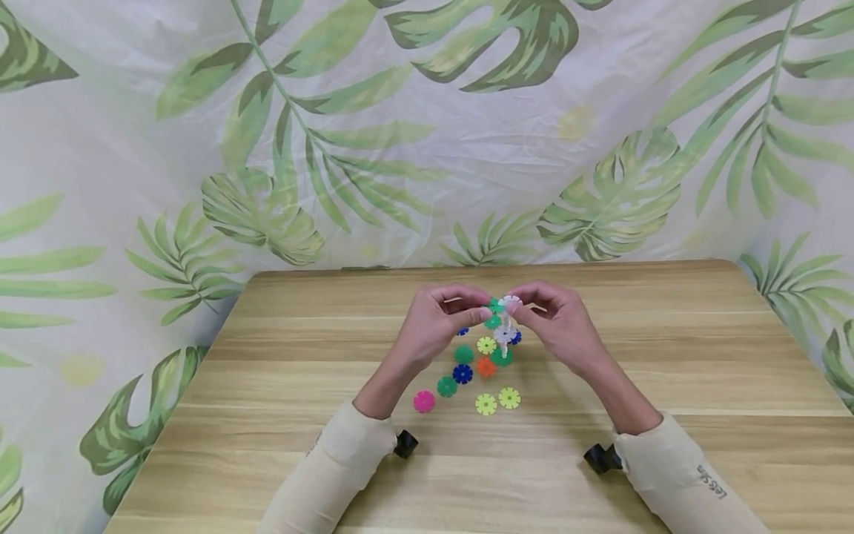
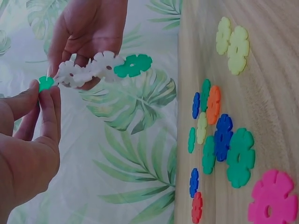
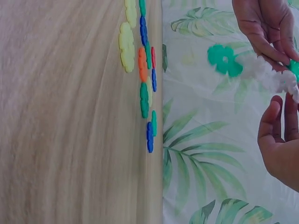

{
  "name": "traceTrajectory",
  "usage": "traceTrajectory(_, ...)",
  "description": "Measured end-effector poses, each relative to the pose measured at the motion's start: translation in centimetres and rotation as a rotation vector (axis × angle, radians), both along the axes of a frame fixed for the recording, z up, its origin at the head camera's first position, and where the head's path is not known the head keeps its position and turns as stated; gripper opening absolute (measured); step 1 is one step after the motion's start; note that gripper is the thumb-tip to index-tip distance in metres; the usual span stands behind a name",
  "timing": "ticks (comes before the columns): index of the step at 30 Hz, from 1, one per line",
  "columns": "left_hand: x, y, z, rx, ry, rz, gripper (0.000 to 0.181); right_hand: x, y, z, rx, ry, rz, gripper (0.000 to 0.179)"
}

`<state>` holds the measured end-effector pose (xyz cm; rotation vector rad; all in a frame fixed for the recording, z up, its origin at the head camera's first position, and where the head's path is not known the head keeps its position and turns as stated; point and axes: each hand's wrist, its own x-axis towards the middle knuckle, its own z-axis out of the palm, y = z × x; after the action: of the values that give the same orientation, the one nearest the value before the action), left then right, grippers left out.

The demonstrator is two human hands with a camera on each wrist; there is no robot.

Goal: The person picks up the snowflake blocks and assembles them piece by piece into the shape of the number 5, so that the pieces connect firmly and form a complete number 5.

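Head view: largest is the leaf-print cloth (image 1: 487,170) hung behind, then the wood-grain bench (image 1: 287,386) below it. Across the bench reach two pale sleeves (image 1: 340,460). Beyond them, the left hand (image 1: 435,325) and the right hand (image 1: 563,325) meet above the bench, thumbs and fingers drawn together. The left wrist view shows their grip better: the left hand pinches a small green disc, and the right hand pinches the near end of a white chain.

That white chain (image 2: 103,64), made of notched discs, is held up off the bench, with a green end disc (image 2: 133,65) joined at its far end. So this much is done. The held green disc (image 2: 46,83) is right at the chain's other end; whether its notch is already engaged, I cannot tell.

Not joined to the chain are the loose discs lying on the bench: a pink disc (image 1: 423,402), a yellow pair (image 1: 509,398), an orange disc (image 1: 486,366), a red disc (image 2: 197,207), a single yellow disc (image 1: 486,345), and several blue discs (image 1: 462,373) and green discs (image 1: 447,386). Judging by these, the joining looks only partway along, if they are all meant for it.
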<state>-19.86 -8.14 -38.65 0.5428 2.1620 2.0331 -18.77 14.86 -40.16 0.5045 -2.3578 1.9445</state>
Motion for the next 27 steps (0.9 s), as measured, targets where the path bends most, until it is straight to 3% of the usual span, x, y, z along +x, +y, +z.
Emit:
traceTrajectory(7,0.22,0.29,-0.11,0.052,-0.014,-0.004,0.015,0.02,-0.02,-0.05,0.012,-0.011,0.006,0.022)
traceTrajectory(27,0.54,0.3,0.12,0.005,0.028,-0.018,0.017,0.18,0.27,0.35,0.017,-0.021,0.051,0.02)
